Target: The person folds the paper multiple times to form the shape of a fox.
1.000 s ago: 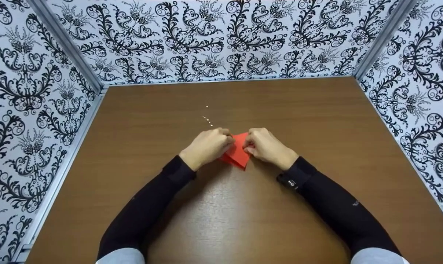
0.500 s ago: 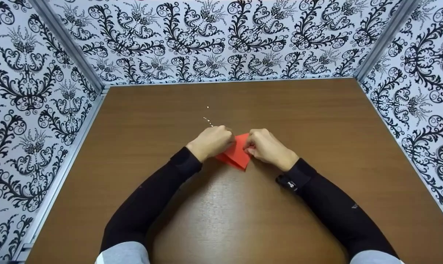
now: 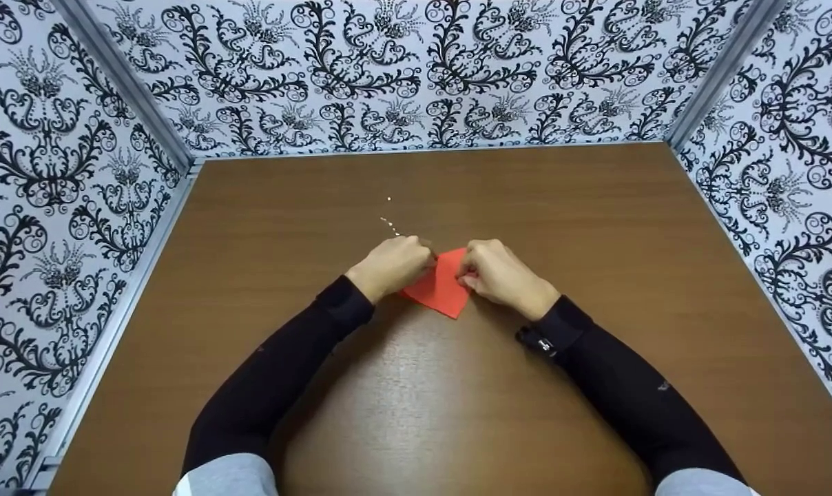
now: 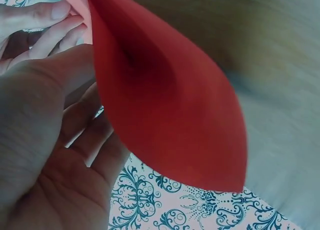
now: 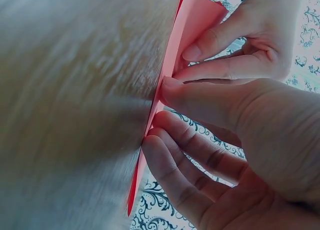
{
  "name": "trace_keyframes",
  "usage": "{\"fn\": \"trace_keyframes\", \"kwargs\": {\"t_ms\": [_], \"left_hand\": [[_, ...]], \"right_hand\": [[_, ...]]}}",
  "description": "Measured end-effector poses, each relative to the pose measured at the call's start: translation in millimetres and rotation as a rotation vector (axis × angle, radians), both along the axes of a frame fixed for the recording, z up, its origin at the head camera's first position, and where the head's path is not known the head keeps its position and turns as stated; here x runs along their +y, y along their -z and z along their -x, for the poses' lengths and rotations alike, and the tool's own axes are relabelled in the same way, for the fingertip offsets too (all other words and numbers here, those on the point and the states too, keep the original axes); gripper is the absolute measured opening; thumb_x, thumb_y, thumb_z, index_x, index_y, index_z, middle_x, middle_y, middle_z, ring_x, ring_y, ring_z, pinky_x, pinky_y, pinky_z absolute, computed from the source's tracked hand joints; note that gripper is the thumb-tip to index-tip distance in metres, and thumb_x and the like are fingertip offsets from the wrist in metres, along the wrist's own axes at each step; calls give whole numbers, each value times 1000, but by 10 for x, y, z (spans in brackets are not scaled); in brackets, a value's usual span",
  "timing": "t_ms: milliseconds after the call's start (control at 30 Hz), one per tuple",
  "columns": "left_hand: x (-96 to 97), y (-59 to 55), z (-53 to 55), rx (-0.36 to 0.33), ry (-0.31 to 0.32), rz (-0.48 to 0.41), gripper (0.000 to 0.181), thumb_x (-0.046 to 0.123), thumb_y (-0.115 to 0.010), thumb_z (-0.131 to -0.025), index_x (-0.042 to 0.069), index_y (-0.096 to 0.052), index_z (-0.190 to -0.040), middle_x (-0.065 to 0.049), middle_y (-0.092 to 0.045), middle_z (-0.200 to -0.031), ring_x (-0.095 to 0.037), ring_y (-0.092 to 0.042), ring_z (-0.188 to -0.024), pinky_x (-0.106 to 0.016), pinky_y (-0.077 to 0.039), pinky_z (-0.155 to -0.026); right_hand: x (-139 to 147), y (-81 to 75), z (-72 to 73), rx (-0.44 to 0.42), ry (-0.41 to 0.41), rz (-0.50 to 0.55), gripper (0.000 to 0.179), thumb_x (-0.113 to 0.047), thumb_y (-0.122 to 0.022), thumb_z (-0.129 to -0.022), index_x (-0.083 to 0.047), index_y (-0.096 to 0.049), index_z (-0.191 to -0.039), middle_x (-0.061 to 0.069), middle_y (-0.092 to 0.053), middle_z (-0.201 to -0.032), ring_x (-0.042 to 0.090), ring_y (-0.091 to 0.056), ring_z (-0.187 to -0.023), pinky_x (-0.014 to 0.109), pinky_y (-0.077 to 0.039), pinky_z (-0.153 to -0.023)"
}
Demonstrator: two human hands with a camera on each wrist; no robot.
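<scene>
A folded sheet of red paper (image 3: 447, 286) lies on the brown table between my two hands. My left hand (image 3: 393, 264) pinches its left side with thumb and fingers. In the left wrist view a loose flap of the paper (image 4: 175, 110) bows outward past the left hand (image 4: 55, 120), leaving a hollow fold. At the right edge, my right hand (image 3: 502, 274) holds the sheet down, fingers bent. The right wrist view has the right thumb and fingertips (image 5: 172, 87) against the paper's edge, close to the left hand's pinch.
Several tiny white specks (image 3: 391, 224) are scattered on the table (image 3: 560, 207) beyond the left hand. White walls with black scrollwork (image 3: 416, 76) enclose the table at the back and both sides, joined by grey metal posts (image 3: 123, 83).
My left hand has shifted slightly left, drawing the paper's upper layer; the gap at its near edge has narrowed and the sheet looks flatter. The right hand stays nearly still.
</scene>
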State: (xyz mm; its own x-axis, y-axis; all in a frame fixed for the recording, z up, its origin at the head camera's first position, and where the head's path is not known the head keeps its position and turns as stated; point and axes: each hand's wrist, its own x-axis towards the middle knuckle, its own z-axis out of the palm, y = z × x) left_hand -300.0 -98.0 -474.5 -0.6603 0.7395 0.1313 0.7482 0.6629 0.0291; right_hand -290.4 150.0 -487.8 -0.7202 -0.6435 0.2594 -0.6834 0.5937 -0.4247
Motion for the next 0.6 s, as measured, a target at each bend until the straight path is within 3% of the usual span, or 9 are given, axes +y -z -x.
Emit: {"fn": "trace_keyframes", "kwargs": {"t_ms": [333,600], "left_hand": [[-33,54,-6,46,3,5,15,3,-76,-106,7,-87,-98,-8,-87,-103,-33,-86,-93,-47,-72,-78],[-108,109,9,25,1,-40,15,8,-75,-111,6,-90,-108,-12,-88,-107,-34,-86,-95,-48,-73,-81]], "right_hand": [[3,10,-1,16,9,-1,14,4,-89,-94,-7,-87,-86,9,-80,-90,25,-72,-84,39,-61,-73],[-17,5,-12,21,26,-50,9,0,-90,-97,-7,-91,-91,10,-81,-94,27,-77,-88,46,-67,-77]]}}
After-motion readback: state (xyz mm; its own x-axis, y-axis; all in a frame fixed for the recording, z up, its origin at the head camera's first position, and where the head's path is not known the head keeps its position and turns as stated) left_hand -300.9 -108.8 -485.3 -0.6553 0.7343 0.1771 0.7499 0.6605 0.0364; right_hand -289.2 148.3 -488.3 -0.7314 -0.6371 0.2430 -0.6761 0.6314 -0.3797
